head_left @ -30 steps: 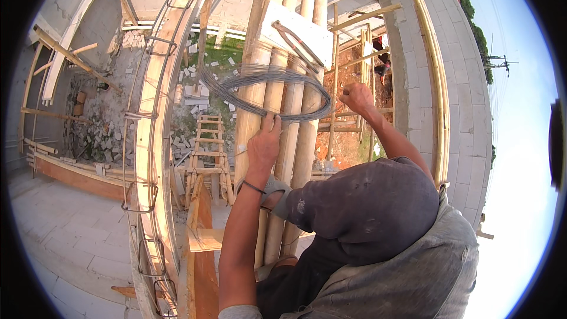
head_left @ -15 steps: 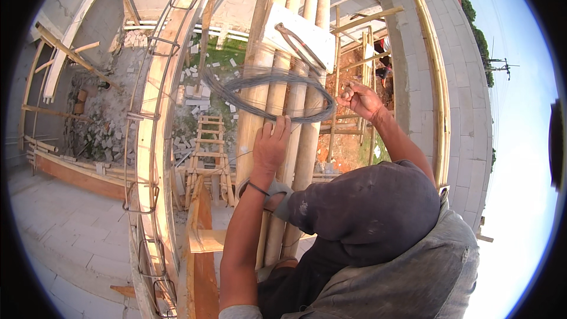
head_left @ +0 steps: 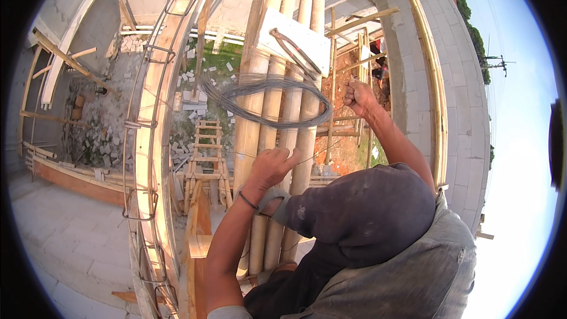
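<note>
Lying across the poles (head_left: 247, 137) at twelve o'clock from the left hand (head_left: 271, 167), curled seemingly on a thin strand (head_left: 309, 158), and nine from the clenched right hand (head_left: 359, 97), contents unclear, the wire coil (head_left: 277, 123) should prove springy, fairly light, best gripped at its six-o'clock bundle.

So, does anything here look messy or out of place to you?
Yes: down below, pale broken blocks lie strewn in no order near the ladder. Up on the bamboo poles, pincers lie slanted on a white board, and the wire coil fans out raggedly at its left end.
</note>
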A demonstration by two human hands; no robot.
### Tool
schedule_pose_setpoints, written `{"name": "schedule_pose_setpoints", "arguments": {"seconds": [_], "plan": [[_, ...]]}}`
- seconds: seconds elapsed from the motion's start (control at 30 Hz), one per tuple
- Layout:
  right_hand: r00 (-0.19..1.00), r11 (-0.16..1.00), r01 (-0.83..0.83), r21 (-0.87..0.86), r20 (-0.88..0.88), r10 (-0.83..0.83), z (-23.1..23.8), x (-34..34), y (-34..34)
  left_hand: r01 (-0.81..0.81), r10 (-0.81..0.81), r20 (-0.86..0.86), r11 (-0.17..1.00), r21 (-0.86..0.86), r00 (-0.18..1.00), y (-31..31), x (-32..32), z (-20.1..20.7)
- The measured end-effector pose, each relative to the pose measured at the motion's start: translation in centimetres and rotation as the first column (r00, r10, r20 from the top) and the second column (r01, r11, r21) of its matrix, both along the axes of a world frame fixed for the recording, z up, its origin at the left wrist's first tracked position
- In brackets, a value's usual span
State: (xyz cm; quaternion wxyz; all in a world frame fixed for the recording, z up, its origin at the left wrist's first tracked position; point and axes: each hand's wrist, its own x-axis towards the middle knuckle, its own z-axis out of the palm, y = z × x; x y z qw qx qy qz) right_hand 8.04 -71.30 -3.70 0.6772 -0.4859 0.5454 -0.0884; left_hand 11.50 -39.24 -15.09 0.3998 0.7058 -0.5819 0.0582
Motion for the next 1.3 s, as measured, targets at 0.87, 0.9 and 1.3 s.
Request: {"name": "schedule_pose_setpoints", "arguments": {"seconds": [0.87,0.9,1.3], "plan": [[0.978,0.937,-0.105,-0.334,-0.204,0.037,5.1,-14.7,-11.3,-0.473,0.532,-0.155,0.828,0.299,0.833,-2.9,5.0,-4.9],[0.969,0.935,-0.042,-0.352,-0.241,-0.047,6.8,-16.1,-12.3,-0.469,0.53,-0.164,0.829,0.304,0.832,-2.9,4.9,-4.9],[0.912,0.828,-0.278,-0.487,-0.403,0.069,23.4,-17.8,-20.3,-0.476,0.537,-0.119,0.814,0.331,0.835,-3.0,4.9,-4.6]]}}
